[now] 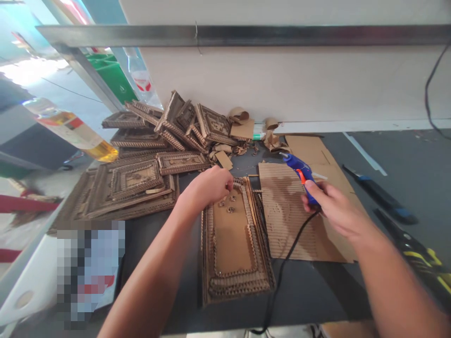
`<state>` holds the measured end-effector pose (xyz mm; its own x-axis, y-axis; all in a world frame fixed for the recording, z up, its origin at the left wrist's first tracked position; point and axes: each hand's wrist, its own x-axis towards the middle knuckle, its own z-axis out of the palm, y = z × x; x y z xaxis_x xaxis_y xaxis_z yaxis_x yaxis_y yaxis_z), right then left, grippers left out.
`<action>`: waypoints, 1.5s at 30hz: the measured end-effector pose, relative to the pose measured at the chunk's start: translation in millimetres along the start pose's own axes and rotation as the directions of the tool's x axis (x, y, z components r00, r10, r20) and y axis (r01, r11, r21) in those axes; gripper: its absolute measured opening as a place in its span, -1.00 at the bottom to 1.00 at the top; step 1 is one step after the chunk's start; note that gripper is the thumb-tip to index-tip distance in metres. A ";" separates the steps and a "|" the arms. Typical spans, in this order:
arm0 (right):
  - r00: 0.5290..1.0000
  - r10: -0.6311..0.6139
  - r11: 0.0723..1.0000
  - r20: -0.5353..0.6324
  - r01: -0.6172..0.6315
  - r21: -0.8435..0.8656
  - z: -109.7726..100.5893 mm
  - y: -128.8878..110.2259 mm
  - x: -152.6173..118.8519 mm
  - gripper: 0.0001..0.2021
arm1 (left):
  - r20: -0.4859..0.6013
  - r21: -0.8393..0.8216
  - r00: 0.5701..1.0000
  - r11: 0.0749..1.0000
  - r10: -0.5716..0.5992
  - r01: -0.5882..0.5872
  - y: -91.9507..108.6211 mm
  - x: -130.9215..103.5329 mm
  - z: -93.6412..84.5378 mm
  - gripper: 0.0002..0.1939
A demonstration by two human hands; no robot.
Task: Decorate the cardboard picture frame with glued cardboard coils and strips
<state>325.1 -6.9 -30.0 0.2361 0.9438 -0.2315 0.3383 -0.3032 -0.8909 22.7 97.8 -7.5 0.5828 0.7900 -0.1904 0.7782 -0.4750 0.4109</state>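
My right hand [326, 199] grips a blue hot glue gun [299, 173] with an orange trigger. Its nozzle points up and to the left, above corrugated cardboard sheets. A rectangular panel built of cardboard strips [236, 246] lies flat in front of me, with a raised ridged border. Small curled cardboard pieces [230, 210] sit near its far end. Over the panel's far left corner is my left hand [213, 185], fingers curled together. Whatever its fingertips pinch is hidden behind the hand.
Cardboard panels [136, 176] are piled at the left and back. A corrugated sheet [285, 211] lies right of the panel, crossed by the gun's black cord [278, 286]. A utility knife [382, 197] and yellow-black tools [416, 253] lie at right. A bottle [75, 131] stands at left.
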 end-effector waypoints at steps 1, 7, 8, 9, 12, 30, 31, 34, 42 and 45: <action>0.999 -0.027 0.988 0.046 0.020 0.154 0.7 -2.9 -3.3 -0.55 | -0.016 0.005 1.000 1.000 -0.003 0.003 -0.6 -0.5 1.3 -0.76; 0.972 -0.126 0.853 0.199 0.004 0.522 7.9 -32.6 -11.1 -0.75 | -0.058 -0.009 0.998 0.999 -0.036 0.036 3.9 -2.5 3.6 -0.78; 0.968 -0.132 0.840 0.213 -0.004 0.542 10.3 -38.0 -10.8 -0.76 | -0.053 -0.017 0.998 1.000 -0.025 0.024 5.1 -2.9 1.5 -0.78; 0.967 -0.132 0.834 0.217 -0.010 0.551 13.3 -43.2 -10.4 -0.78 | -0.039 -0.025 0.999 1.000 -0.011 0.010 6.1 -3.7 -1.7 -0.78; 0.974 -0.120 0.843 0.192 -0.003 0.538 24.2 -57.8 -8.5 -0.82 | 0.028 -0.075 0.999 0.997 0.017 -0.015 6.8 -9.7 -16.9 -0.78; 0.869 -0.474 0.737 0.146 0.482 -0.474 53.3 -96.4 22.4 -0.68 | -0.100 -0.103 0.958 0.961 -0.268 0.257 -7.0 -48.6 -66.7 -0.97; 0.860 -0.489 0.682 0.144 0.480 -0.552 56.9 -94.3 23.2 -0.70 | -0.093 -0.090 0.957 0.960 -0.274 0.266 -6.6 -48.5 -67.2 -0.96; 0.823 -0.523 0.517 0.220 0.512 -0.686 67.0 -85.8 24.5 -0.72 | -0.101 -0.035 0.946 0.952 -0.307 0.305 -3.7 -47.7 -68.7 -0.94; 0.729 -0.559 0.266 0.395 0.609 -0.748 79.5 -76.1 23.7 -0.71 | -0.056 -0.058 0.941 0.942 -0.334 0.330 -7.6 -47.8 -65.3 -0.93; 0.722 -0.566 0.228 0.398 0.601 -0.766 79.6 -76.3 22.8 -0.73 | -0.077 -0.017 0.955 0.958 -0.286 0.285 -6.7 -47.3 -63.9 -0.93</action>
<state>232.2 48.3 1.7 -0.3839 0.9052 0.1821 0.9167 0.3973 -0.0426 -25.0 88.4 55.7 0.3162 0.9202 -0.2306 0.9081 -0.2233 0.3541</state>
